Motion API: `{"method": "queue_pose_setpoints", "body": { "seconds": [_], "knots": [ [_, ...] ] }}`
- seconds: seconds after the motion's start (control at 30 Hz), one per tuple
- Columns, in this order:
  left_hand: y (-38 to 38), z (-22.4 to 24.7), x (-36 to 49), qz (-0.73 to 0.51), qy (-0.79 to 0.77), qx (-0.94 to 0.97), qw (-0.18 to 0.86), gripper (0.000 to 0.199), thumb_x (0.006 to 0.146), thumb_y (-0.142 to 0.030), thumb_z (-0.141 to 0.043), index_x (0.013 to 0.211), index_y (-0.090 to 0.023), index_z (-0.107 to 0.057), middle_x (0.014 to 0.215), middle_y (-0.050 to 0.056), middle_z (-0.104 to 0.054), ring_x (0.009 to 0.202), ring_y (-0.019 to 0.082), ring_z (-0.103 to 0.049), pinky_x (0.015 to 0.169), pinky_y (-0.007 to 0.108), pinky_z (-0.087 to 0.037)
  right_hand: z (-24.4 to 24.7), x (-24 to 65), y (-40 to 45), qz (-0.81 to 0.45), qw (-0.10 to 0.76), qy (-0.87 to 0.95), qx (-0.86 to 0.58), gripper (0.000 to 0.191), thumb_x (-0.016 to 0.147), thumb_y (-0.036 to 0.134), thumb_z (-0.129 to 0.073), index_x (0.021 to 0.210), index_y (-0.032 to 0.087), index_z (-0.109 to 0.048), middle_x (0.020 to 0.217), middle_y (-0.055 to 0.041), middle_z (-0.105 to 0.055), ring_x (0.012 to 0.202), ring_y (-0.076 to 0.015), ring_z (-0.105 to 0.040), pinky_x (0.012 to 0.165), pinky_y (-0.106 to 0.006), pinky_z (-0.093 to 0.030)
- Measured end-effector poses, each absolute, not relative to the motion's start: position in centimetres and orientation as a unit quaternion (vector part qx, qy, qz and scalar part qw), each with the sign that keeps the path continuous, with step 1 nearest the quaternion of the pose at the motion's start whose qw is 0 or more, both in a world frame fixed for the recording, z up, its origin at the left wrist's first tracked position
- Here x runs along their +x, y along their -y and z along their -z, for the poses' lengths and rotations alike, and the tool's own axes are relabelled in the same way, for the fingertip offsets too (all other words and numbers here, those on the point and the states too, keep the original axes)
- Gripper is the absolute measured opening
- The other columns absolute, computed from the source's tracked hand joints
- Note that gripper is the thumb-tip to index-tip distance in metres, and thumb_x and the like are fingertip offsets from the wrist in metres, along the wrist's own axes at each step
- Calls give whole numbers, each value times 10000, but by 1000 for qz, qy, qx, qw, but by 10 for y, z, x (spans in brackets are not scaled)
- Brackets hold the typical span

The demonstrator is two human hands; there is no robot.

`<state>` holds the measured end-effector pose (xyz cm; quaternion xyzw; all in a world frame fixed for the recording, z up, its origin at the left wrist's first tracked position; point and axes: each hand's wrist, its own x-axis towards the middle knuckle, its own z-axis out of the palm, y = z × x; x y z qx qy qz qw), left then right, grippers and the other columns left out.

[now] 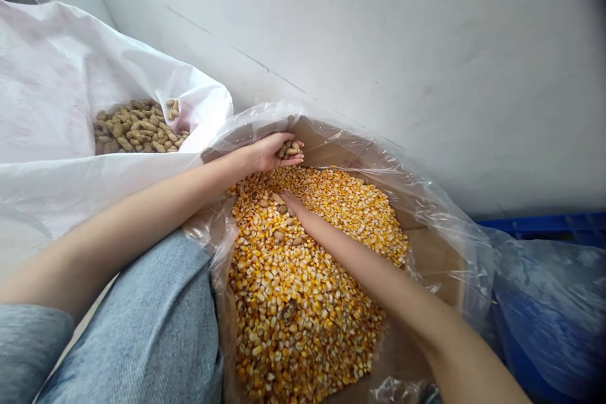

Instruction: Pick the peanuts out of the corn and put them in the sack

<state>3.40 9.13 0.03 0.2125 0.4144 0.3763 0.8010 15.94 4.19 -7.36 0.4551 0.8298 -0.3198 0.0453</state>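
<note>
My left hand (271, 153) is cupped palm-up round a few unshelled peanuts (291, 149), above the far left part of the corn. Yellow and white corn kernels (293, 278) fill a carton lined with clear plastic (428, 192). My right hand (294, 204) reaches down into the kernels just below the left one, and its fingers are largely hidden there. Several loose peanuts (279, 237) lie on the corn beside it. A dark clump (288, 311) rests on the kernels nearer to me.
At the left stands a white woven sack (42, 88) with a heap of peanuts (135, 126) inside. My denim-covered leg (146, 322) is against the carton's left side. A pale wall (355, 31) rises behind. Blue plastic crates (544, 224) and clear sheeting (558, 290) are at the right.
</note>
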Motion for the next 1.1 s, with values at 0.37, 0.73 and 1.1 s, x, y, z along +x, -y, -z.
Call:
{"method": "queue_pose_setpoints", "body": {
  "seconds": [0.37,0.73,1.1],
  "knots": [
    [-90,-2,34,-379,-415,211,800,208,795,-194,-343,732,-109,-522,509,32,-528,512,94,-547,556,198,-484,-19,217,-29,-6,232,-916,327,270,771,381,-421,944,197,-518,864,-76,-610,769,-195,-557,595,-256,-352],
    [-87,-3,36,-371,-436,220,790,200,790,-189,-345,747,-116,-526,525,40,-537,518,100,-543,549,200,-485,-5,239,6,170,98,-823,533,421,760,486,-373,1103,262,-471,730,-12,-601,608,-141,-529,525,-215,-318],
    [-86,1,39,-358,-441,222,792,218,798,-198,-335,723,-110,-520,546,50,-546,520,103,-551,547,210,-496,28,221,-23,192,58,-819,537,356,772,467,-354,975,240,-538,674,-7,-572,593,-134,-506,493,-208,-289]
  ]
}}
